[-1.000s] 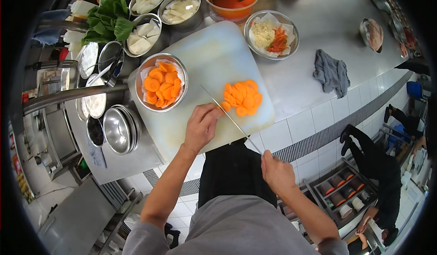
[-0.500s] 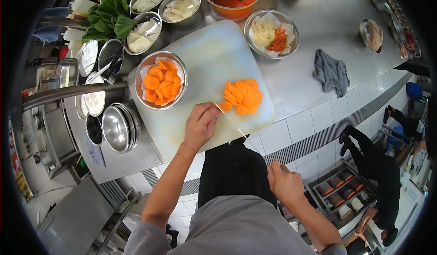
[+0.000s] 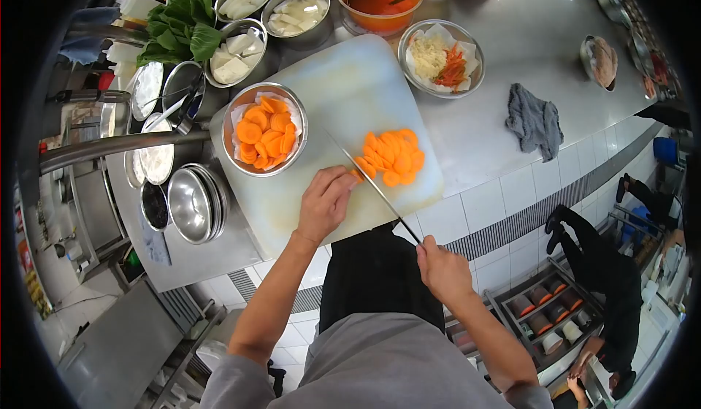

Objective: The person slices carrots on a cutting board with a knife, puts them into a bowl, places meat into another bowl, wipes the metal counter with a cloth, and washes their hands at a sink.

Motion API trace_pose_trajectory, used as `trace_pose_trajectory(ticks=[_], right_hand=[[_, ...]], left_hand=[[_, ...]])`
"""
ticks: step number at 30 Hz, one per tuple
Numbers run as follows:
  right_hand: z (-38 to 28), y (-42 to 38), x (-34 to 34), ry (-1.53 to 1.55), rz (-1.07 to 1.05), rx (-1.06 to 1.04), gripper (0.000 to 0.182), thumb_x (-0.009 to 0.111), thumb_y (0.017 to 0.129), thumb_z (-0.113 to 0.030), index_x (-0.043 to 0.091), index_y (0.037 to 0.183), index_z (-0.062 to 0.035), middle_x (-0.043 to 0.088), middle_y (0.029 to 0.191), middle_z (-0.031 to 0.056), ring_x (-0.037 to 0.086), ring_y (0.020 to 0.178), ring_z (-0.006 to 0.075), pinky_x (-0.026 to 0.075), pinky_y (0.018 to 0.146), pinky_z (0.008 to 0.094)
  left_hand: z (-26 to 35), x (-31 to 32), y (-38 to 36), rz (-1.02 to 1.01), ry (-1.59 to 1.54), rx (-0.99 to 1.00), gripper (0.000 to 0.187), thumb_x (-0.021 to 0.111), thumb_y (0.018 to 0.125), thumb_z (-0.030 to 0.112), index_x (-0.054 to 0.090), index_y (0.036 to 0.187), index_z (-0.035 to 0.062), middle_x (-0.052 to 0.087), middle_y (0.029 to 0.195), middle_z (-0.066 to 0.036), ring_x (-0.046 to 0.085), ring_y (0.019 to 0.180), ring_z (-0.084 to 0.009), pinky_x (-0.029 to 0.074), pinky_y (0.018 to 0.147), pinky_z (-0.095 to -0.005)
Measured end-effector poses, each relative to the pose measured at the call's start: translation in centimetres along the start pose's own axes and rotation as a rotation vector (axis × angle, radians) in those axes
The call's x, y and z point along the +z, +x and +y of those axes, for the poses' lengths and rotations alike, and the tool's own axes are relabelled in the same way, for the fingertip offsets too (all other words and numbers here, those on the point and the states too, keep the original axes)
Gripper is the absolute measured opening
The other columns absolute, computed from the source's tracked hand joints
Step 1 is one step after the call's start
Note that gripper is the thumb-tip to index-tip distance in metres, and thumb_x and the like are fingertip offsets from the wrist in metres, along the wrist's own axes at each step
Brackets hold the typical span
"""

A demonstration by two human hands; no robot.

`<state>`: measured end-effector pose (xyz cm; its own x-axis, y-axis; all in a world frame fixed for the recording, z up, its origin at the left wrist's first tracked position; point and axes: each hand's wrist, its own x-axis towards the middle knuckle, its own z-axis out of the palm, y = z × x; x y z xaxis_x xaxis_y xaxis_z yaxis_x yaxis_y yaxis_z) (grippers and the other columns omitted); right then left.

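since the left hand (image 3: 328,199) pinches what looks like a carrot piece (image 3: 357,175) at 4 o'clock on the cutting board (image 3: 354,80), probably to steady it, a knife (image 3: 380,196) clenched in the right hand (image 3: 444,272) runs right alongside. carrot slices (image 3: 394,156) pile at 3, near the edge; bare board at 12 leaves room.

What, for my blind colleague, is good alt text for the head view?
Someone's right hand holds a knife over a cutting board; the left hand holds a carrot piece beside the blade. Carrot slices lie piled nearby, and a paper-lined bowl holds more.
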<state>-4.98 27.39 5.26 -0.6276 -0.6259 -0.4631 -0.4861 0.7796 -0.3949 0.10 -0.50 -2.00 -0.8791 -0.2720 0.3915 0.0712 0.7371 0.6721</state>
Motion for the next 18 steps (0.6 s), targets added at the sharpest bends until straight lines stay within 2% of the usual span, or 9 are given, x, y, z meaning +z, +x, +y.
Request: trace_pose_trajectory(ticks=[4, 6, 12, 15, 18], right_hand=[[0.2, -1.3, -1.2, 0.056, -0.046, 0.004, 0.024, 0.057, 0.106, -0.027, 0.052, 0.095, -0.0057, 0.068, 0.072, 0.0171, 0.068, 0.059, 0.0411, 0.055, 0.055, 0.0509], [-0.2, -2.3, -2.3, 0.003, 0.028, -0.026, 0.023, 0.057, 0.106, -0.027, 0.052, 0.094, -0.0076, 0.065, 0.066, 0.0146, 0.066, 0.052, 0.0390, 0.054, 0.048, 0.0488], [-0.6, -4.6, -4.0, -0.106, 0.011, -0.005, 0.021, 0.059, 0.104, -0.025, 0.053, 0.092, -0.0090, 0.064, 0.067, 0.0121, 0.066, 0.051, 0.0353, 0.056, 0.049, 0.0448], [-0.8, -5.0, -5.1, -0.086, -0.094, 0.055, 0.022, 0.058, 0.105, -0.027, 0.055, 0.095, -0.0072, 0.068, 0.074, 0.0157, 0.068, 0.058, 0.0400, 0.057, 0.056, 0.0496], [-0.8, -5.3, -5.4, -0.099, -0.085, 0.045, 0.022, 0.058, 0.104, -0.026, 0.054, 0.094, -0.0073, 0.067, 0.073, 0.0152, 0.068, 0.056, 0.0392, 0.057, 0.054, 0.0479]], left_hand=[[0.2, 0.0, 0.1, 0.010, -0.012, -0.030, 0.025, 0.077, 0.083, -0.005, 0.069, 0.105, 0.0043, 0.067, 0.107, -0.010, 0.066, 0.092, -0.0314, 0.056, 0.076, -0.0399], [0.2, 0.1, 0.2, 0.015, -0.006, -0.026, 0.024, 0.077, 0.084, -0.004, 0.069, 0.104, 0.0043, 0.067, 0.106, -0.010, 0.066, 0.092, -0.0309, 0.056, 0.076, -0.0397], [0.4, 0.0, 0.2, 0.008, 0.009, -0.029, 0.023, 0.078, 0.084, -0.003, 0.070, 0.104, 0.0044, 0.066, 0.103, -0.010, 0.066, 0.091, -0.0308, 0.056, 0.075, -0.0392], [0.3, 0.0, 0.3, 0.011, 0.012, -0.024, 0.024, 0.078, 0.083, -0.003, 0.070, 0.105, 0.0042, 0.066, 0.103, -0.010, 0.065, 0.091, -0.0313, 0.055, 0.075, -0.0394], [0.2, 0.0, 0.2, 0.012, 0.009, -0.019, 0.025, 0.078, 0.083, -0.004, 0.070, 0.105, 0.0039, 0.066, 0.104, -0.011, 0.065, 0.091, -0.0316, 0.055, 0.075, -0.0397]])
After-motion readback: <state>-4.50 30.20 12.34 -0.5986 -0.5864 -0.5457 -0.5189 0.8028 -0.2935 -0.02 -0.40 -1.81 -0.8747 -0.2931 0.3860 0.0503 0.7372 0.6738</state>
